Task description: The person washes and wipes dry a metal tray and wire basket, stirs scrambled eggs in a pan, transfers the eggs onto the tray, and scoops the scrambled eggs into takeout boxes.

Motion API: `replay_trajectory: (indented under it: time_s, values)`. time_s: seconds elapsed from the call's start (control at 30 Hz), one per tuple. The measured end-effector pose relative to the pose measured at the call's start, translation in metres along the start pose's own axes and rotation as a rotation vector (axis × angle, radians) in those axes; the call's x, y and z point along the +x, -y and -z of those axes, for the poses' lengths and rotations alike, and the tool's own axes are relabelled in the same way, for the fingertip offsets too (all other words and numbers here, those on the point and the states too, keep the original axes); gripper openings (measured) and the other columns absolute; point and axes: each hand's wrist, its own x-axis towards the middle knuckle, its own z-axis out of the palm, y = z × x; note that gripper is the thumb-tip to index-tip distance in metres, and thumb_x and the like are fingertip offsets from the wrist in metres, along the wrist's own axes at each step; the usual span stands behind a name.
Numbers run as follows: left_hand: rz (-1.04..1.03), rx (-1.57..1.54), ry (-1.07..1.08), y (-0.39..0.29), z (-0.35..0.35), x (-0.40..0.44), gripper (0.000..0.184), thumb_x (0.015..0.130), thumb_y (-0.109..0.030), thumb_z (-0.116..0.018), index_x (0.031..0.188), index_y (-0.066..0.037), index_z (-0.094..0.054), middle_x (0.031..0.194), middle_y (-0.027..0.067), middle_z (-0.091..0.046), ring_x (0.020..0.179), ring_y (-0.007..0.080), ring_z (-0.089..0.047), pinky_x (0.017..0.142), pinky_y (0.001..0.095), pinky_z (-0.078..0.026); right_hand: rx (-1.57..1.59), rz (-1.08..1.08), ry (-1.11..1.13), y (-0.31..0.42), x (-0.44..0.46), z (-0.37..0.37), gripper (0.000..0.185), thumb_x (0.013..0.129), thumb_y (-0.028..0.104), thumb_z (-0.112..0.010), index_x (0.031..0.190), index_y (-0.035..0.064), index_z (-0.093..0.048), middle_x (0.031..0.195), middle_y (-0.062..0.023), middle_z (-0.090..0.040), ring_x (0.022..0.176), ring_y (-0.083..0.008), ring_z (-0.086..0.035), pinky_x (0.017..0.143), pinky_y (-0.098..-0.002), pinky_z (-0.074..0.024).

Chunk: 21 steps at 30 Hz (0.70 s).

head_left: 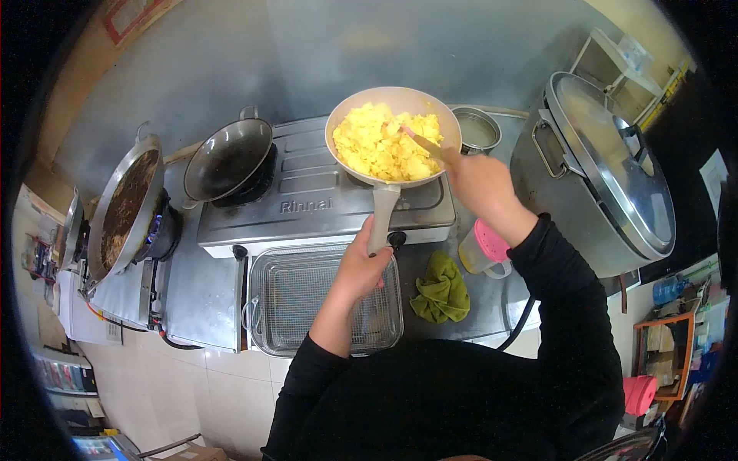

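My left hand (pixel 361 265) is closed around the pale handle of a frying pan (pixel 344 107), which sits over the right burner of the stove. Yellow scrambled eggs (pixel 377 142) in broken lumps fill much of the pan. My right hand (pixel 480 180) grips a spatula (pixel 421 141) from the pan's right side; its far end dips into the eggs and is hidden there. Below my right forearm stands a clear jug with a pink lid (pixel 490 242). A crumpled green cloth (pixel 441 288) lies on the counter between my arms.
A dark wok (pixel 228 157) rests on the left burner of the Rinnai stove (pixel 307 180). Farther left, a large wok (pixel 127 207) holds brown food over a lit flame. A wire-mesh basket (pixel 307 300) sits in front. At right are a small pot (pixel 478 129) and a big lidded pot (pixel 592 177).
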Motion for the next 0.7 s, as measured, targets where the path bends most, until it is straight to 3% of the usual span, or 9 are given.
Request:
replay_trajectory:
  time_s: [0.03, 0.13, 0.33, 0.43, 0.53, 0.7]
  values:
    - [0.008, 0.005, 0.003, 0.001, 0.000, 0.001, 0.070, 0.083, -0.008, -0.056, 0.144, -0.007, -0.021, 0.092, 0.0122, -0.059, 0.045, 0.0120, -0.048, 0.040, 0.0264, -0.041, -0.047, 0.049, -0.083, 0.008, -0.008, 0.001, 0.023, 0.083, 0.018, -0.054, 0.105, 0.0103, -0.057, 0.058, -0.0110, -0.058, 0.053, -0.0265, -0.061, 0.045, -0.0395, -0.0462]
    - [0.002, 0.026, -0.015, 0.002, -0.001, 0.002, 0.069, 0.083, -0.009, -0.056, 0.143, -0.007, -0.022, 0.093, 0.0129, -0.059, 0.045, 0.0120, -0.048, 0.040, 0.0264, -0.041, -0.077, 0.051, -0.149, 0.021, -0.020, 0.016, 0.025, 0.082, 0.015, -0.054, 0.106, 0.0083, -0.056, 0.055, -0.0079, -0.056, 0.049, -0.0232, -0.059, 0.041, -0.0350, -0.0452]
    - [0.005, 0.027, -0.008, 0.002, 0.000, 0.001, 0.068, 0.083, -0.010, -0.056, 0.143, -0.008, -0.024, 0.094, 0.0131, -0.059, 0.045, 0.0120, -0.048, 0.040, 0.0262, -0.041, -0.232, 0.151, -0.082, 0.050, -0.047, 0.042, 0.027, 0.079, 0.012, -0.054, 0.105, 0.0061, -0.056, 0.057, -0.0035, -0.056, 0.048, -0.0177, -0.059, 0.041, -0.0311, -0.0442]
    - [-0.001, 0.021, -0.009, 0.004, 0.000, 0.001, 0.068, 0.083, -0.010, -0.056, 0.143, -0.008, -0.024, 0.093, 0.0129, -0.059, 0.045, 0.0119, -0.048, 0.040, 0.0262, -0.041, -0.272, 0.208, -0.114, 0.053, -0.042, 0.012, 0.028, 0.078, 0.011, -0.053, 0.106, 0.0058, -0.057, 0.059, -0.0029, -0.057, 0.049, -0.0156, -0.059, 0.040, -0.0291, -0.0434]
    - [-0.021, 0.013, -0.003, 0.006, 0.001, 0.001, 0.068, 0.083, -0.010, -0.056, 0.143, -0.007, -0.023, 0.093, 0.0125, -0.059, 0.045, 0.0119, -0.048, 0.041, 0.0262, -0.041, -0.309, 0.266, -0.162, 0.040, -0.017, -0.012, 0.021, 0.077, 0.014, -0.056, 0.096, 0.0080, -0.063, 0.056, -0.0005, -0.058, 0.050, -0.0146, -0.059, 0.039, -0.0279, -0.0426]
    - [0.005, -0.009, -0.008, 0.005, 0.001, 0.000, 0.067, 0.084, -0.010, -0.055, 0.143, -0.007, -0.023, 0.094, 0.0121, -0.059, 0.046, 0.0122, -0.048, 0.042, 0.0262, -0.042, -0.262, 0.311, -0.179, 0.022, -0.005, 0.079, 0.018, 0.074, 0.014, -0.057, 0.089, 0.0081, -0.064, 0.057, -0.0036, -0.058, 0.052, -0.0181, -0.060, 0.044, -0.0297, -0.0440]
